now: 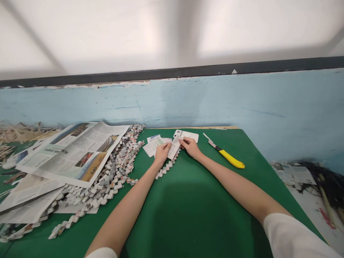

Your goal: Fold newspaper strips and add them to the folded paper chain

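Note:
A small piece of printed paper [174, 146] is pinched between my two hands above the green table [204, 208]. My left hand [162, 152] is closed on its left edge, and my right hand [190, 146] grips its upper right edge. Below the paper, a folded-paper zigzag chain [168, 166] curves down to the left. Several cut paper pieces [153, 146] lie just beyond my left hand. Behind my right hand rests a white phone [192, 136], partly covered.
A knife with a yellow handle [232, 159] lies on the right. On the left, newspaper sheets [72, 152] overlap a large heap of folded-paper chains [118, 172]. A blue wall [120, 104] stands behind the table. Papers and dark clutter [330, 186] sit beyond the right edge.

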A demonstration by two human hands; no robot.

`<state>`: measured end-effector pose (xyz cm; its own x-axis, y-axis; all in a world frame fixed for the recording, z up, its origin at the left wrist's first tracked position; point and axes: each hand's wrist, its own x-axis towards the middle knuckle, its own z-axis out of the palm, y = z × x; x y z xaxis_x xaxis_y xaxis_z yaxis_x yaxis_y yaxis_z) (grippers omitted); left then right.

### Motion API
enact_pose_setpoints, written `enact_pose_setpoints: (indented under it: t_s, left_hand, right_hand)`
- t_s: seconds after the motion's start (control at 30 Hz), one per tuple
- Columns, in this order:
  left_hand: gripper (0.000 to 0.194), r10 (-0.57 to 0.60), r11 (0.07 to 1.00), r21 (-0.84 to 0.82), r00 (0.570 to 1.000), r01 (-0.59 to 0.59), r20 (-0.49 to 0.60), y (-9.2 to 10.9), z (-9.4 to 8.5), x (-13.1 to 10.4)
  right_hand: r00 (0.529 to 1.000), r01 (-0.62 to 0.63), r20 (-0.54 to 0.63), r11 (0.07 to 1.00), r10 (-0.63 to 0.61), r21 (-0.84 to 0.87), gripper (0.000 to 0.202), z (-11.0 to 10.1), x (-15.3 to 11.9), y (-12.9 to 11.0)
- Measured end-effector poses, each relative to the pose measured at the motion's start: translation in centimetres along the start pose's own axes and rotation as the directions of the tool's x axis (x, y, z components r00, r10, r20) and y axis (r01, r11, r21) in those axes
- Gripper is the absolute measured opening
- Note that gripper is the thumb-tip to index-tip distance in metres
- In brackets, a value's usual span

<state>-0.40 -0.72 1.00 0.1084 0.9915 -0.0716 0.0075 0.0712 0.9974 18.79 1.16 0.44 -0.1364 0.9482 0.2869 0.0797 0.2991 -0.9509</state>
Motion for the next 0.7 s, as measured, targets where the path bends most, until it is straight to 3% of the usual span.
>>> enact_pose_setpoints:
  t_s: [0.3,0.53,0.7]
  left_hand:
    - [0.051,0.021,1.000,0.015,1.000,-0.021,0.021,-0.4,0.1,-0.1]
    - [0.045,0.142,0.977,0.152,0.988,-0.150,0.062,0.0,0.4,-0.8]
    - [0.047,0.233,0.921,0.290,0.965,-0.259,0.120,-0.1,0.4,-1.0]
  right_hand:
    - [0.999,0.016,-0.041,0.999,-0.017,-0.036,0.055,-0.1,-0.3,-0.8]
    - [0.993,-0.022,0.117,0.998,0.016,0.052,0.041,0.1,-0.5,-0.5]
    - [0.996,0.002,0.093,1.000,-0.002,0.002,0.034,0.1,-0.5,-0.6]
